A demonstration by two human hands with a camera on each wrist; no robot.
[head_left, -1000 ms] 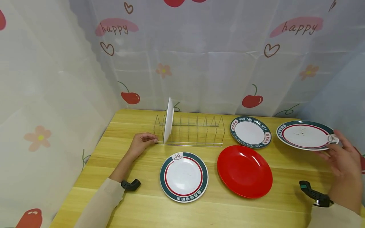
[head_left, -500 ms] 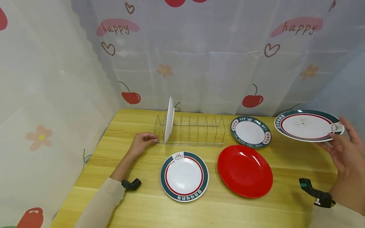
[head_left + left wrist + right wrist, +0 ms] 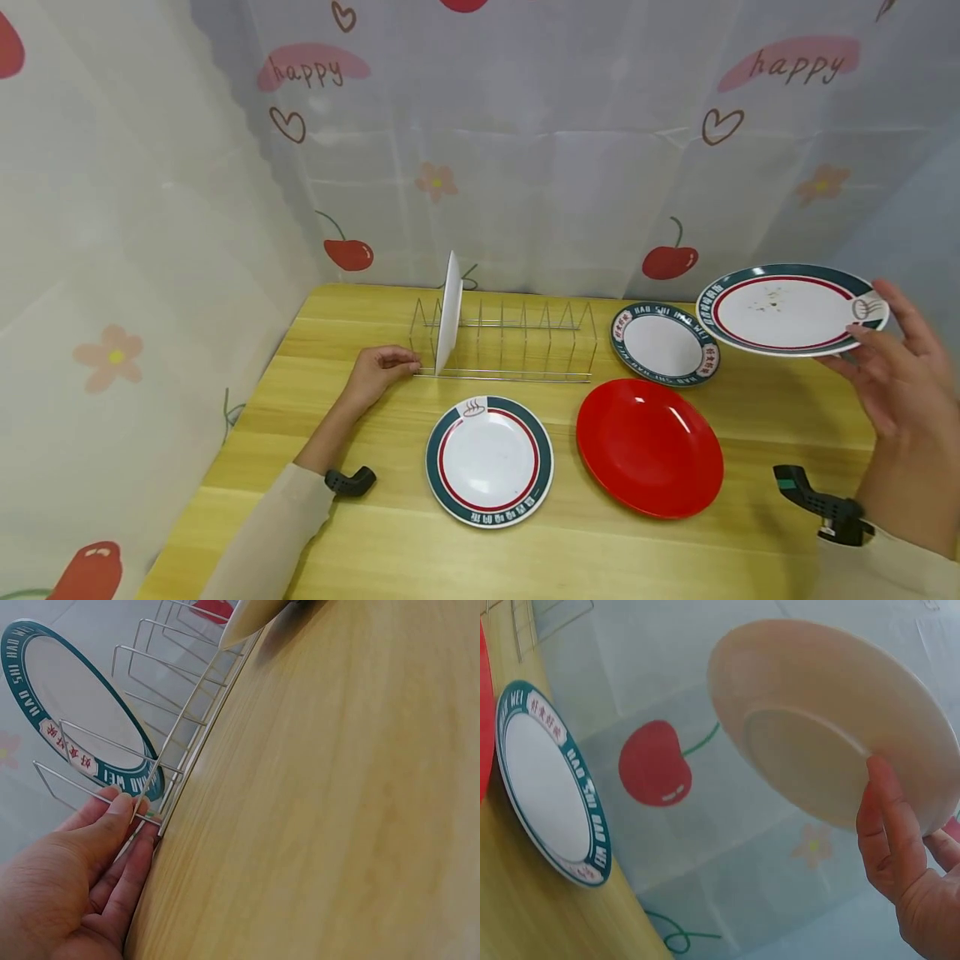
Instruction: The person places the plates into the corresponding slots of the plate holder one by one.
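At the front left corner of a wire plate rack, my left hand pinches the metal wire between thumb and fingers. One plate with a green lettered rim stands upright in the rack near that hand; the head view shows it edge-on. My right hand grips the right edge of a white plate with a green rim and red ring, raised above the table and slightly tilted. Small dark marks show on its face. In the right wrist view, fingers press its pale underside.
A red plate lies right of centre on the wooden table. Behind it lies a smaller green-rimmed lettered plate, near the raised one. Another green-rimmed plate lies before the rack. A printed curtain hangs at the back.
My right hand has lifted the white plate higher and, lately, moved it slightly left, so it now comes close above the small lettered plate. My left hand stays at the rack corner.
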